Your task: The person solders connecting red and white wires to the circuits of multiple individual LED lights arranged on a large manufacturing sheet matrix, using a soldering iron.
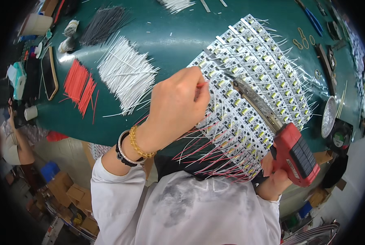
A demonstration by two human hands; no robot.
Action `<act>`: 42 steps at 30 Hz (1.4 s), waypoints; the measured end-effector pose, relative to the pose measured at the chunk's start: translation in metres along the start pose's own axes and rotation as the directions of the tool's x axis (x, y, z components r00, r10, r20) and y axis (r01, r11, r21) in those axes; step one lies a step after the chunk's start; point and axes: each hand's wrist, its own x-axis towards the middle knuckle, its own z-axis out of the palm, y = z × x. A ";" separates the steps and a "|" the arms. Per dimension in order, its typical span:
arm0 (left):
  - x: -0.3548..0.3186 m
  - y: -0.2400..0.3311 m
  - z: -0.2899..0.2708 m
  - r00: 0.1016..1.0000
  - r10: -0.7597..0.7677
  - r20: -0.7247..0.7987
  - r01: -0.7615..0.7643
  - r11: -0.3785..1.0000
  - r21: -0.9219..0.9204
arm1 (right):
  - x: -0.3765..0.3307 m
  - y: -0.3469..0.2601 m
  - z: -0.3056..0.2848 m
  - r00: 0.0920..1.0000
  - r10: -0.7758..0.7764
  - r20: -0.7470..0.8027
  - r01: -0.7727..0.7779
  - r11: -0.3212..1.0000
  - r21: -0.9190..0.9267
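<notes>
A person's left hand [180,106] bends over the upper-left side of a white circuit panel [268,83] at a green worktop [178,45], its fingers curled in and their tips largely hidden; whether it pinches a wire cannot be told. The panel, set with rows of small yellow components and bristling with thin leads, stretches from those fingertips toward 2 and 4 o'clock. The right hand [277,175], at the panel's lower-right side, is wrapped around the red-and-black handle of a soldering iron [300,157], whose metal shaft slants across the panel toward 11 o'clock, ending near the left hand's fingers. Red leads hang off the panel's 6 o'clock corner, close to the person's white shirt [194,208], where the worktop's near edge is hard to make out. Open green surface runs from the left hand toward 12 o'clock, between the panel and a heap of white wires [127,73] at 10 o'clock; red wires [77,81] lie beyond that heap, toward 9 o'clock. Room is tighter off the panel's 3 o'clock side, where a silver dish [328,116] stands near. Blue-handled pliers [312,20] lie at 1 o'clock, well apart from both hands.
</notes>
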 end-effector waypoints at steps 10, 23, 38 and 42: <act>0.003 0.001 0.006 1.000 -0.024 -0.004 0.024 0.996 0.089 | -0.003 0.009 -0.004 0.990 0.133 -0.046 -0.140 0.960 -0.244; 0.001 -0.001 0.011 0.999 0.010 -0.051 -0.003 0.991 0.133 | 0.005 0.015 -0.010 0.984 0.097 0.148 -0.068 0.980 -0.189; -0.001 -0.004 0.006 0.997 0.075 -0.014 -0.074 0.994 0.080 | -0.006 0.010 -0.006 0.992 0.128 0.015 -0.129 0.974 0.184; -0.001 0.003 -0.011 0.996 0.091 0.016 -0.091 0.996 -0.001 | -0.029 0.013 -0.031 0.991 0.131 -0.034 -0.126 0.986 0.106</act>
